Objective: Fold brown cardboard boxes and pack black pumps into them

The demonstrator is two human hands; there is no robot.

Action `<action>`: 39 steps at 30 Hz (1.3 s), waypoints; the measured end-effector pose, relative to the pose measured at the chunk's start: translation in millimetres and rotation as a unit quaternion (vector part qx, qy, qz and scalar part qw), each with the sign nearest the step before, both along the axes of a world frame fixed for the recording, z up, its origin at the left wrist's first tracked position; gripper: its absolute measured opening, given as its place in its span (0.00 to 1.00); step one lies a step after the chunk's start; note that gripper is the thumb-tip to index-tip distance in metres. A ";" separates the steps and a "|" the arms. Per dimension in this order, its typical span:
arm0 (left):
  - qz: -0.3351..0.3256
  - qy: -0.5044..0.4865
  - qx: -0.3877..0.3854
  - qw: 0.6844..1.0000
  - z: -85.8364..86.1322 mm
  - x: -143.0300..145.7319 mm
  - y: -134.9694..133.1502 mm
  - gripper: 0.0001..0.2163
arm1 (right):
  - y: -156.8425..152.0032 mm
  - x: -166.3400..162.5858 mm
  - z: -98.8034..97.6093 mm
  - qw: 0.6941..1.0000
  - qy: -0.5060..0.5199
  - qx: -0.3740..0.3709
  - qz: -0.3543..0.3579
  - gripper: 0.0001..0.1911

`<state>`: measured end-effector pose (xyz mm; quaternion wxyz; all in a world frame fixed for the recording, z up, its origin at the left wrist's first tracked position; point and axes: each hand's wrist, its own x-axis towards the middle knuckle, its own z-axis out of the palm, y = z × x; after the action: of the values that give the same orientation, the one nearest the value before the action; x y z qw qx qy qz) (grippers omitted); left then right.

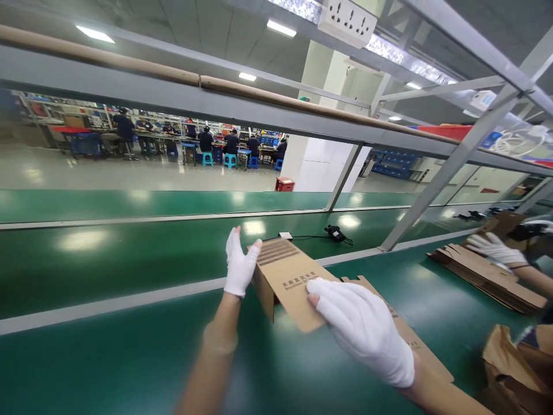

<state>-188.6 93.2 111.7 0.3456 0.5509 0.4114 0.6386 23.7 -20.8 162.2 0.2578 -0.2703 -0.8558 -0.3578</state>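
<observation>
A small brown cardboard box [285, 276] with printed text stands partly folded up on the green table, just past my wrists. My left hand [239, 265], in a white glove, presses against the box's left end with fingers spread. My right hand [363, 328], also gloved, lies flat on the box's top panel and near edge. A flat cardboard blank [408, 337] lies under my right hand and forearm.
A co-worker's gloved hand [495, 249] rests on a stack of flat cardboard blanks [488, 276] at the right. Crumpled brown paper [514, 369] sits at the lower right. A black adapter with cable [334, 233] lies on the green belt [129, 253]. Slanted metal frame posts [432, 190] rise beyond.
</observation>
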 end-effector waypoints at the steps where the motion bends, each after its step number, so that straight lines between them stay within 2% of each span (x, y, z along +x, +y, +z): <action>1: -0.057 0.032 0.022 0.998 5.7 -2.9 -7.8 0.31 | 3.8 2.4 0.7 1.000 0.024 -0.002 -0.018 0.18; 3: -0.228 0.104 0.061 0.966 17.1 -6.3 -24.7 0.33 | 11.2 3.3 1.5 0.996 0.071 -0.037 -0.049 0.17; 4: -0.301 0.133 0.073 0.942 21.9 -6.1 -32.2 0.30 | 14.7 1.8 2.0 0.992 0.093 -0.068 -0.058 0.16; 5: -0.335 0.150 0.080 0.927 25.5 -4.7 -38.3 0.24 | 17.9 -0.7 3.0 0.986 0.116 -0.105 -0.066 0.15; 7: -0.313 0.167 0.078 0.932 28.4 0.5 -44.4 0.10 | 23.0 -7.8 7.5 0.964 0.155 -0.196 -0.089 0.13; 9: -0.279 0.163 0.054 0.945 25.9 5.5 -42.4 0.09 | 26.0 -15.2 15.9 0.921 0.181 -0.315 -0.137 0.11; 12: -0.304 0.132 -0.003 0.943 17.1 7.4 -31.6 0.09 | 29.4 -22.2 31.7 0.841 0.219 -0.463 -0.175 0.08; 14: -0.313 0.115 -0.017 0.943 12.3 5.9 -24.8 0.09 | 33.7 -22.7 40.3 0.813 0.242 -0.505 -0.160 0.10; 19: -0.307 0.126 -0.027 0.943 10.7 4.6 -19.5 0.08 | 55.3 -13.5 53.2 0.790 0.163 -0.580 -0.114 0.13; 23: -0.313 0.101 -0.047 0.943 12.0 7.7 -19.8 0.08 | 73.4 -7.0 63.1 0.739 0.091 -0.666 -0.043 0.14; 27: -0.322 0.101 -0.038 0.941 10.7 10.7 -16.4 0.09 | 82.2 -6.2 69.4 0.689 0.066 -0.722 0.009 0.18; 30: -0.309 0.100 -0.036 0.945 9.1 10.4 -10.9 0.09 | 89.0 -6.1 66.2 0.709 0.099 -0.697 -0.036 0.17; 34: -0.310 0.076 -0.054 0.946 7.7 1.8 -0.9 0.09 | 110.3 -0.4 50.8 0.765 0.187 -0.603 -0.123 0.16; 36: -0.311 0.063 -0.061 0.946 6.4 -5.1 4.5 0.09 | 123.2 5.1 42.1 0.796 0.216 -0.547 -0.145 0.18; 37: -0.311 0.057 -0.062 0.947 5.3 -8.7 7.2 0.08 | 128.9 7.8 38.4 0.799 0.220 -0.541 -0.141 0.20; 39: -0.307 0.056 -0.060 0.948 1.9 -14.9 12.5 0.08 | 137.6 11.3 32.9 0.775 0.205 -0.588 -0.103 0.23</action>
<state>-203.5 105.7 113.7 0.5339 0.6637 0.2782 0.4440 35.0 116.9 195.2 0.1798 -0.5228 -0.7933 0.2551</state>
